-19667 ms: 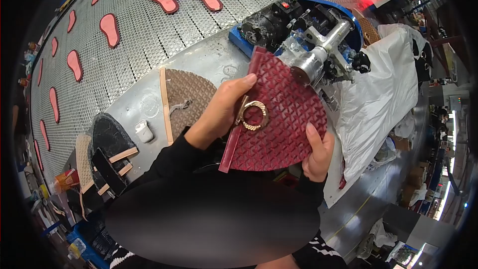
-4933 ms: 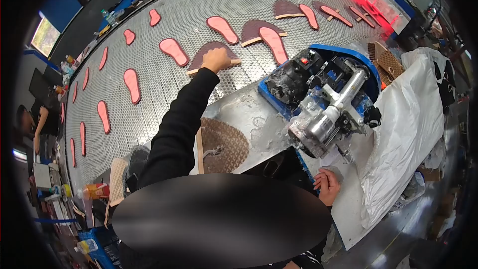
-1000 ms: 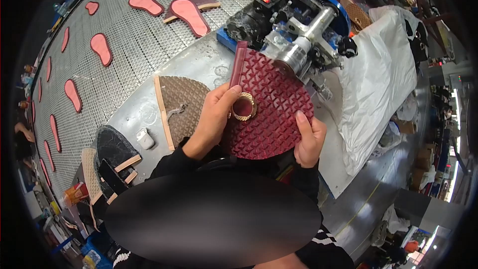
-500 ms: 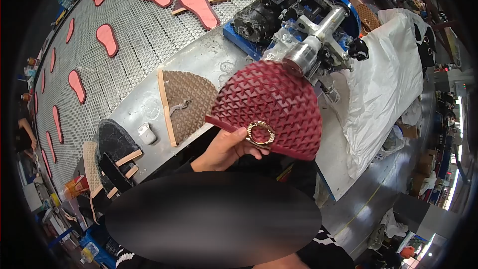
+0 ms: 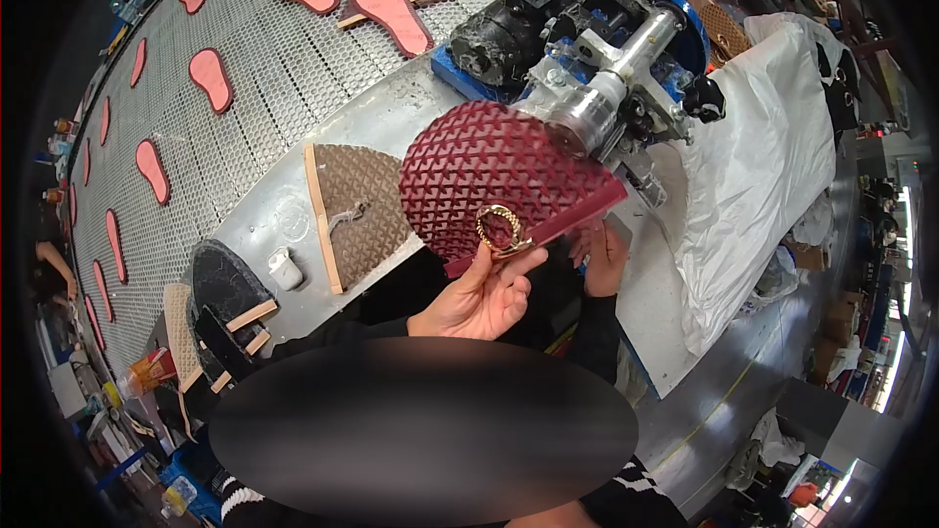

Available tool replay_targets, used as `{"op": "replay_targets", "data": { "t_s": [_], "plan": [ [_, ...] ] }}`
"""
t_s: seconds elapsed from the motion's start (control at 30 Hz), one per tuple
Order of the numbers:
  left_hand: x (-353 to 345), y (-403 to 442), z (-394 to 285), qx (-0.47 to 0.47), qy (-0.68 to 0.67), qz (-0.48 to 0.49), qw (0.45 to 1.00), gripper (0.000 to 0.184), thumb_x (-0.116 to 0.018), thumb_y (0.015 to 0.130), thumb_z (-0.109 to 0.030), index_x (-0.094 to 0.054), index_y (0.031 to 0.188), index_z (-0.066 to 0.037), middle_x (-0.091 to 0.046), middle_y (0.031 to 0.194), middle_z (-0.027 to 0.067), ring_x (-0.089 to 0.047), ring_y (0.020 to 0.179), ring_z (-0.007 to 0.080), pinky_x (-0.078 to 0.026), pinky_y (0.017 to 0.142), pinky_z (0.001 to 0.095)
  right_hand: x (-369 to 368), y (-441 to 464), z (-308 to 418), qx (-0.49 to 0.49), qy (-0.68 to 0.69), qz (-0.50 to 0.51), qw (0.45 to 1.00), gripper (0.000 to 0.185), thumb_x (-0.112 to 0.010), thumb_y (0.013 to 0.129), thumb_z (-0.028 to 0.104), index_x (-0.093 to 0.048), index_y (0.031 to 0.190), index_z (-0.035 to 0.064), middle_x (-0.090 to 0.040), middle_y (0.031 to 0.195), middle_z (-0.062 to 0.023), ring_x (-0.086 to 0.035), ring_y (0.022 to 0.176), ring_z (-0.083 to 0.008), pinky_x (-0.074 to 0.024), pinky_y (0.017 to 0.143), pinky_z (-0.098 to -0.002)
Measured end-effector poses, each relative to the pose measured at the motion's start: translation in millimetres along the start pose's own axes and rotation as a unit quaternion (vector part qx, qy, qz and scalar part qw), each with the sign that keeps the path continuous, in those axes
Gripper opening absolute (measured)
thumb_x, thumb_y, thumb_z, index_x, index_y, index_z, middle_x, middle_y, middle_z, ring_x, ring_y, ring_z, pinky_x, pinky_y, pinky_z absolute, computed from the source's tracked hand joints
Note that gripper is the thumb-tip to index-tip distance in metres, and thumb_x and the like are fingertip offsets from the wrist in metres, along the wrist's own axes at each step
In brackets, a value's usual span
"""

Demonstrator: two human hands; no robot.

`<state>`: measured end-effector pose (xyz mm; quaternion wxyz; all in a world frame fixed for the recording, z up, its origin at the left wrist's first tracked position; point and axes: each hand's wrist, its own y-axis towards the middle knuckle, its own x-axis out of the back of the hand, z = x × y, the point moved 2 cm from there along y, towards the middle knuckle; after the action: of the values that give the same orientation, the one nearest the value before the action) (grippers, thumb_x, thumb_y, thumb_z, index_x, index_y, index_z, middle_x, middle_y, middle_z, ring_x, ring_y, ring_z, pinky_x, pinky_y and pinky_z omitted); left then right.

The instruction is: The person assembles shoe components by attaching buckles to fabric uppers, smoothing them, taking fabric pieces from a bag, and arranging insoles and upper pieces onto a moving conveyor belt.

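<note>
A dark red woven half-round piece with a gold ring is held up in front of the machine roller. My left hand grips its straight lower edge beside the ring, thumb in front. Just below the right end of that edge is my right hand, its fingers partly hidden by the piece; whether they touch it cannot be made out. A brown woven half-round piece with a beige strip lies on the metal table to the left.
The machine stands on the metal table. Pink insoles lie on the mesh conveyor beyond. A white case and black pieces are at the left. White sheeting covers the right side.
The red piece has turned in my left hand, its straight edge now rising to the right instead of falling. My right hand has come into view below it.
</note>
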<state>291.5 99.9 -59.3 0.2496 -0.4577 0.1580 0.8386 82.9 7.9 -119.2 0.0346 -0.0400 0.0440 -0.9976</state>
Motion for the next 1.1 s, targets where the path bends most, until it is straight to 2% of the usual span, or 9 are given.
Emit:
{"op": "replay_targets", "data": {
  "t_s": [0.33,0.4,0.63,0.8,0.9,0.93,1.03,1.07,1.1],
  "plan": [
    [-23,-8,-21,-0.126,0.085,0.019,0.988,0.043,-0.048,0.099,-0.042,-0.059,0.129,-0.015,-0.057,0.132,0.0029,-0.054,0.114,0.0161,-0.047,0.095,0.0331,-3,2,-1,-0.011,-0.006,-0.005,1.0,0.032,-0.044,0.103,0.019,-0.063,0.092,-0.0048,-0.064,0.073,-0.0092,-0.055,0.053,-0.0095,-0.0403,0.047,-0.022],
    [-48,-6,-28,-0.257,0.159,-0.036,0.953,0.039,-0.052,0.098,-0.037,-0.059,0.127,-0.011,-0.059,0.127,0.006,-0.049,0.122,0.0203,-0.044,0.099,0.0385,-4,2,1,-0.005,-0.017,-0.009,1.0,0.033,-0.045,0.103,0.02,-0.063,0.092,-0.0049,-0.064,0.073,-0.0092,-0.055,0.053,-0.0093,-0.0405,0.046,-0.0219],
    [-172,-58,-134,-0.49,0.32,0.146,0.798,0.029,-0.052,0.098,-0.014,-0.056,0.124,-0.001,-0.058,0.129,0.0171,-0.052,0.124,0.0276,-0.039,0.112,0.0428,-1,2,-1,0.005,-0.023,-0.005,1.0,0.034,-0.045,0.103,0.022,-0.063,0.09,-0.0042,-0.064,0.072,-0.0092,-0.055,0.053,-0.0089,-0.0414,0.046,-0.0213],
    [-279,-108,-154,-0.67,0.528,0.172,0.492,0.03,-0.043,0.1,-0.012,-0.056,0.124,0.001,-0.062,0.123,0.0137,-0.054,0.121,0.0254,-0.035,0.113,0.0475,-1,2,3,0.006,-0.031,-0.003,1.0,0.035,-0.045,0.103,0.023,-0.062,0.089,-0.0036,-0.064,0.071,-0.009,-0.055,0.053,-0.0089,-0.0409,0.045,-0.0214],
    [-317,-128,-203,-0.77,0.601,0.093,0.192,0.025,-0.046,0.099,-0.009,-0.062,0.114,0.003,-0.065,0.112,0.0146,-0.063,0.103,0.0218,-0.05,0.1,0.0462,-2,2,6,0.015,-0.036,-0.001,0.999,0.034,-0.045,0.103,0.023,-0.062,0.089,-0.0036,-0.064,0.071,-0.0088,-0.055,0.053,-0.0087,-0.0403,0.045,-0.0212],
    [-324,-140,-247,-0.781,0.625,0.004,0.007,0.022,-0.049,0.098,-0.007,-0.065,0.109,0.003,-0.066,0.103,0.0155,-0.065,0.089,0.0202,-0.057,0.082,0.0362,-2,2,2,0.014,-0.033,-0.003,0.999,0.034,-0.046,0.102,0.023,-0.062,0.09,-0.0035,-0.064,0.071,-0.0086,-0.055,0.053,-0.0084,-0.0399,0.045,-0.021],
    [-331,-81,-264,-0.761,0.603,-0.066,-0.231,0.02,-0.05,0.092,-0.006,-0.064,0.102,0.003,-0.066,0.107,0.0161,-0.059,0.102,0.0307,-0.043,0.091,0.04,-3,1,4,0.01,-0.028,-0.002,1.0,0.033,-0.046,0.102,0.023,-0.062,0.09,-0.0036,-0.064,0.071,-0.0085,-0.055,0.052,-0.0082,-0.0398,0.045,-0.0208],
    [-325,-72,-302,-0.695,0.616,-0.072,-0.363,0.017,-0.048,0.085,-0.002,-0.063,0.093,0.002,-0.065,0.101,0.017,-0.059,0.095,0.0354,-0.044,0.086,0.0429,-3,2,3,0.009,-0.03,0.0,1.0,0.033,-0.046,0.102,0.022,-0.062,0.089,-0.0037,-0.064,0.071,-0.0084,-0.055,0.052,-0.008,-0.0399,0.045,-0.0207],
    [-310,-60,-333,-0.615,0.654,-0.229,-0.376,0.016,-0.047,0.082,-0.002,-0.062,0.087,0.001,-0.064,0.096,0.017,-0.059,0.093,0.0359,-0.045,0.083,0.0453,-3,2,3,0.011,-0.029,0.002,1.0,0.032,-0.046,0.102,0.022,-0.062,0.089,-0.0038,-0.064,0.071,-0.0084,-0.055,0.052,-0.008,-0.0398,0.045,-0.0206]
  ]
}}
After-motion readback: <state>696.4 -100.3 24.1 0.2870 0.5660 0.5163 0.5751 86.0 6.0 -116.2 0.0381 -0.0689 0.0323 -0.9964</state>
